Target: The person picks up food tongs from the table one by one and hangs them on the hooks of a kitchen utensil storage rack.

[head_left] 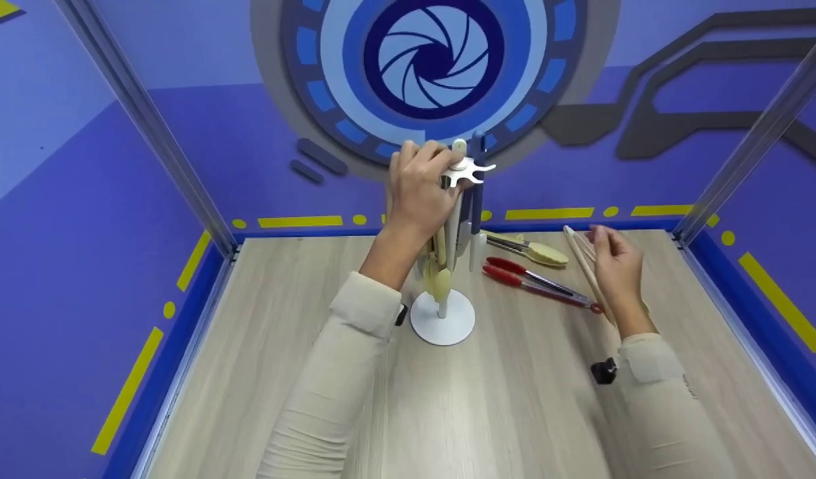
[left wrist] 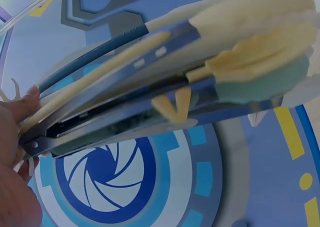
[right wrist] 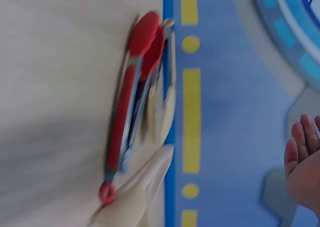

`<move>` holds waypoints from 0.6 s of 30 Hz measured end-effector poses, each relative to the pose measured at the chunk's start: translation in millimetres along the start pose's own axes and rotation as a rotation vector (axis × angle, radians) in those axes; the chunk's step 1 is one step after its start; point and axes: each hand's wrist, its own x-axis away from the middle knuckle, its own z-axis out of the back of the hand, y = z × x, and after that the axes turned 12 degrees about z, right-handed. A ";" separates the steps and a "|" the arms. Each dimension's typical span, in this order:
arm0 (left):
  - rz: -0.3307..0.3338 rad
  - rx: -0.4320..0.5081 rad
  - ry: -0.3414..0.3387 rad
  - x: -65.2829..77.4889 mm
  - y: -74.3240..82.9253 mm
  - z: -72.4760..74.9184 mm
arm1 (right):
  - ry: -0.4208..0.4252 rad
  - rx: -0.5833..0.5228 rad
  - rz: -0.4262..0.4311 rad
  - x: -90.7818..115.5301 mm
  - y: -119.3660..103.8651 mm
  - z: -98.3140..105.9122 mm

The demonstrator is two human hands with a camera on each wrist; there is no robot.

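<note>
My left hand (head_left: pixel 421 183) is at the top of a white utensil stand, beside its hooked top (head_left: pixel 466 171). In the left wrist view, its fingers hold the hinged end of metal tongs (left wrist: pixel 112 129) with cream tips, hanging against the stand. A dark-blue-handled utensil (head_left: pixel 478 193) and several pale ones hang close by. The stand's round base (head_left: pixel 443 329) rests on the table. My right hand (head_left: pixel 619 266) hovers above the right side, fingers loosely curled with nothing visible in them. Below it lies a beige long-handled utensil (head_left: pixel 584 266), its far end hidden by the hand.
Red tongs (head_left: pixel 538 286) lie on the wooden table (head_left: pixel 514 399) right of the stand. Cream-tipped tongs (head_left: pixel 544 253) lie behind them near the back wall. Blue panels (head_left: pixel 195 133) with metal posts enclose the back and both sides.
</note>
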 end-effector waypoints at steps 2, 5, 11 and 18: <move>-0.002 -0.011 -0.012 -1.0 0.0 1.3 | -0.014 0.051 -0.024 1.5 12.0 12.5; -0.002 -0.007 -0.030 -1.5 -1.6 3.3 | -0.072 0.132 -0.038 3.2 26.7 27.4; 0.014 0.010 -0.065 0.0 -1.3 2.6 | -0.323 0.277 -0.051 10.5 47.2 42.6; 0.023 -0.015 -0.051 2.2 1.9 -0.5 | -0.611 0.524 -0.001 19.5 63.7 31.8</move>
